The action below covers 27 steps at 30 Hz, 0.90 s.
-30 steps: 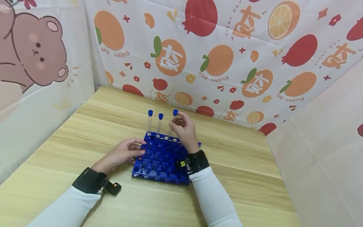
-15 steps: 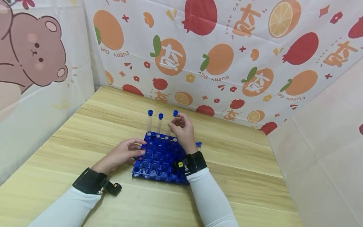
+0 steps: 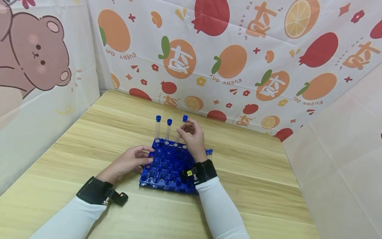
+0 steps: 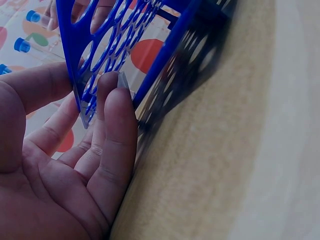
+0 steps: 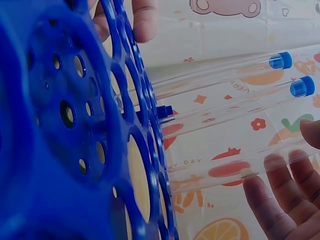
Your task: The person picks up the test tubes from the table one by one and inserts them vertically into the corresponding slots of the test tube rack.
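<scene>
A blue test tube rack (image 3: 164, 165) with rows of round holes stands on the table. My left hand (image 3: 131, 161) holds its left side; in the left wrist view the thumb lies at the top plate's edge, fingers bent by the side. My right hand (image 3: 194, 141) pinches a clear test tube (image 5: 215, 175) just below its blue cap (image 3: 185, 118). That tube's lower end is at a hole in the rack's back row. To its left, two capped test tubes, one (image 3: 157, 129) at the corner and one (image 3: 168, 132) beside it, stand upright in that row.
Beyond my right wrist, small blue caps (image 3: 210, 151) show at the rack's right side, mostly hidden by my arm. The wooden table (image 3: 253, 186) extends around the rack. A fruit-print cloth (image 3: 209, 83) hangs behind the table, and a bear-print cloth (image 3: 38, 53) at the left.
My right wrist has shifted slightly left, uncovering more of the blue caps behind it. The right hand keeps its pinch on the test tube, and the left hand stays on the rack.
</scene>
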### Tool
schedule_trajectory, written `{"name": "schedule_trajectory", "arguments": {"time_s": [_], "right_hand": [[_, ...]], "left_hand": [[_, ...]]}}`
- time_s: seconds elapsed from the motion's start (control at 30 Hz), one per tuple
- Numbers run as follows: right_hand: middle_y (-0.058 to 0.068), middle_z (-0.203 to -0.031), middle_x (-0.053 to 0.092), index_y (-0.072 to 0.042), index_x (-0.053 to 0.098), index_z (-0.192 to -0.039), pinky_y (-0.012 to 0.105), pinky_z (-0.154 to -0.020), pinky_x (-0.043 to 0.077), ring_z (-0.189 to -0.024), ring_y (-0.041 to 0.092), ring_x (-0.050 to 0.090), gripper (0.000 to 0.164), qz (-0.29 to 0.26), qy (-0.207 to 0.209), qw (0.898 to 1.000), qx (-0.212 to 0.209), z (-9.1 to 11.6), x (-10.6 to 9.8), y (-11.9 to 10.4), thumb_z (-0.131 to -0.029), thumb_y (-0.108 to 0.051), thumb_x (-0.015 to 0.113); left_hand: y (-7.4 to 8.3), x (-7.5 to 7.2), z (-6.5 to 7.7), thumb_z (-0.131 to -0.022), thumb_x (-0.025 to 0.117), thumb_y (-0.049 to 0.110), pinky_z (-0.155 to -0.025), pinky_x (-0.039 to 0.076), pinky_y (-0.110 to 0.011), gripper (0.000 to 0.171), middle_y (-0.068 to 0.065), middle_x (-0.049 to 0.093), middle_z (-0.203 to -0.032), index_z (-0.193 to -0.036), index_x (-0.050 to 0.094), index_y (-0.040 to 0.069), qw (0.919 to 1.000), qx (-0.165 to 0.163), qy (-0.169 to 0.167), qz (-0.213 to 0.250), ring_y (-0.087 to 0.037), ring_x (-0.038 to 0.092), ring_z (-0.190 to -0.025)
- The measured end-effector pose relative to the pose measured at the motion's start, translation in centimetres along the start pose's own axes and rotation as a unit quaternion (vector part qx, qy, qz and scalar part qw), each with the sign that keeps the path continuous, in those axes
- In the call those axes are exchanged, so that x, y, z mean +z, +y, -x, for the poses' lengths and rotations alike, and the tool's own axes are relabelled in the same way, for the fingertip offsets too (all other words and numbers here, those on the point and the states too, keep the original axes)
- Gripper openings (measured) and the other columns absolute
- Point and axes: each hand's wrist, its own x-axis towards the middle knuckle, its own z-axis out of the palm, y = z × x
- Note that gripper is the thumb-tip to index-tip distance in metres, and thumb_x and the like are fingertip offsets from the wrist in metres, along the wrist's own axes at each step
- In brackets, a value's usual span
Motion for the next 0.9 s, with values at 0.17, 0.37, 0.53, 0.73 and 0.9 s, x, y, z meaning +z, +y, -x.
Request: {"name": "schedule_trajectory", "arguments": {"time_s": [0.17, 0.37, 0.53, 0.73, 0.9], "right_hand": [[0.025, -0.104, 0.062, 0.001, 0.054, -0.126, 0.022, -0.071, 0.057, -0.091, 0.029, 0.062, 0.037, 0.007, 0.005, 1.0, -0.005, -0.5, 0.1, 1.8, -0.092, -0.006, 0.067], [0.019, -0.103, 0.065, -0.005, 0.059, -0.121, 0.03, -0.082, 0.057, -0.094, 0.026, 0.065, 0.033, 0.035, 0.004, 0.999, -0.008, -0.8, 0.2, 2.8, -0.091, -0.012, 0.071], [0.009, -0.099, 0.068, -0.008, 0.062, -0.114, 0.033, -0.083, 0.058, -0.091, 0.02, 0.066, 0.027, 0.088, -0.022, 0.996, 0.021, -0.8, 0.1, 2.4, -0.09, -0.016, 0.072], [0.005, -0.098, 0.068, -0.01, 0.061, -0.116, 0.03, -0.073, 0.059, -0.087, 0.018, 0.067, 0.031, 0.145, -0.054, 0.985, 0.071, -0.9, -0.1, 1.8, -0.09, -0.023, 0.072], [0.004, -0.096, 0.067, -0.014, 0.063, -0.112, 0.031, -0.071, 0.059, -0.087, 0.019, 0.067, 0.024, 0.182, -0.06, 0.978, 0.079, -1.0, -0.2, 1.4, -0.091, -0.023, 0.071]], "left_hand": [[0.0, 0.0, 0.0, -0.093, 0.069, 0.022, -0.068, 0.06, -0.038, 0.054, -0.023, 0.06, -0.123, -0.138, 0.047, 0.003, 1.0, 0.0, 0.0, 0.002, -0.02, 0.066, -0.088], [0.0, 0.0, 0.1, -0.092, 0.07, 0.023, -0.068, 0.06, -0.038, 0.054, -0.023, 0.059, -0.123, -0.138, 0.047, 0.003, 1.0, 0.0, 0.0, 0.003, -0.02, 0.066, -0.088], [0.0, 0.0, 0.0, -0.092, 0.069, 0.023, -0.069, 0.06, -0.039, 0.054, -0.023, 0.06, -0.123, -0.138, 0.047, 0.004, 1.0, 0.0, 0.0, 0.002, -0.021, 0.066, -0.089], [0.2, 0.0, 0.0, -0.093, 0.069, 0.024, -0.069, 0.06, -0.039, 0.054, -0.022, 0.06, -0.122, -0.138, 0.048, 0.004, 1.0, 0.0, 0.001, -0.003, -0.021, 0.065, -0.089], [0.2, 0.0, 0.1, -0.093, 0.069, 0.024, -0.069, 0.06, -0.038, 0.054, -0.022, 0.06, -0.122, -0.138, 0.048, 0.004, 1.0, -0.001, 0.003, -0.004, -0.021, 0.065, -0.089]]}}
